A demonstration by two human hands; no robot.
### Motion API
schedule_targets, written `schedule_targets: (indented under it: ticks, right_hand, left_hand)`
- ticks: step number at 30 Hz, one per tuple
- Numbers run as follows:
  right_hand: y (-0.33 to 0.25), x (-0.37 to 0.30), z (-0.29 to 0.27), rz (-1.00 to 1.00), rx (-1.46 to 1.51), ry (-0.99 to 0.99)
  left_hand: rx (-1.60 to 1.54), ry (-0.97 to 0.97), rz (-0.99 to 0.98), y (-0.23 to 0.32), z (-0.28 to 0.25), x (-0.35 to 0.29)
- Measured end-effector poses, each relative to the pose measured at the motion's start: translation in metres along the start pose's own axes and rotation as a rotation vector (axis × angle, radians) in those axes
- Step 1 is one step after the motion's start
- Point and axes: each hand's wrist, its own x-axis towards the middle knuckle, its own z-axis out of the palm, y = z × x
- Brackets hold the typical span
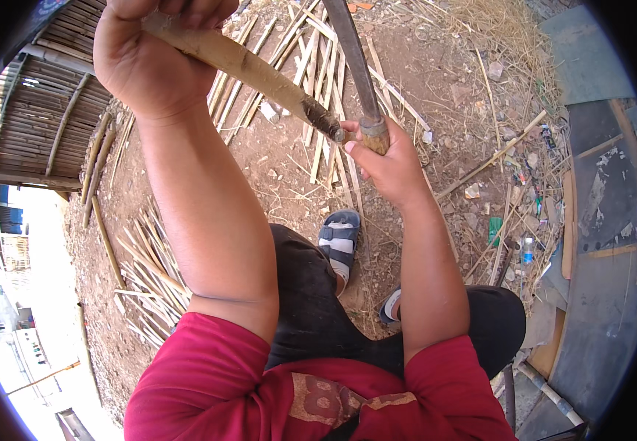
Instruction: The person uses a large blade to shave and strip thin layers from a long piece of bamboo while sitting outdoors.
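Observation:
My left hand (pixel 158 62), raised at the upper left, wraps round a thick tan wooden or bamboo stick (pixel 248 67). The stick slants down to the right, and a dark, rough patch shows near its lower end. In my right hand (pixel 393 163) is a machete-like tool (pixel 355 62) with a long dark blade, a metal collar and a short wooden handle. Its blade points up and away, past the top edge, so its tip is out of view. The stick's lower end lies against my right thumb and fingers; whether they also pinch it I cannot tell.
Long split strips (pixel 326 81) lie scattered on the dirt ahead, and more pile up (pixel 149 275) at the left. A bamboo-slat wall (pixel 46 110) stands far left. Dark sheets (pixel 605 220) line the right side, near a plastic bottle (pixel 528 251) and litter. My sandalled feet (pixel 340 239) are below.

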Motion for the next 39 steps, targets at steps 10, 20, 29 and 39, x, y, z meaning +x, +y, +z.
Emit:
schedule_targets:
  ticks: [10, 20, 29, 39]
  right_hand:
    - [-0.009, 0.0, -0.001, 0.0, -0.132, 0.047]
    - [-0.003, 0.002, -0.007, -0.049, -0.129, 0.148]
    - [0.005, 0.004, -0.014, -0.187, -0.155, 0.151]
    - [-0.006, 0.001, -0.003, -0.177, -0.293, 0.232]
  left_hand:
    - [0.492, 0.071, 0.026, -0.001, 0.019, -0.003]
    - [0.866, 0.449, 0.113, -0.012, 0.021, 0.001]
    - [0.873, 0.465, 0.173, -0.019, 0.015, -0.001]
    - [0.767, 0.325, 0.24, -0.017, 0.028, -0.005]
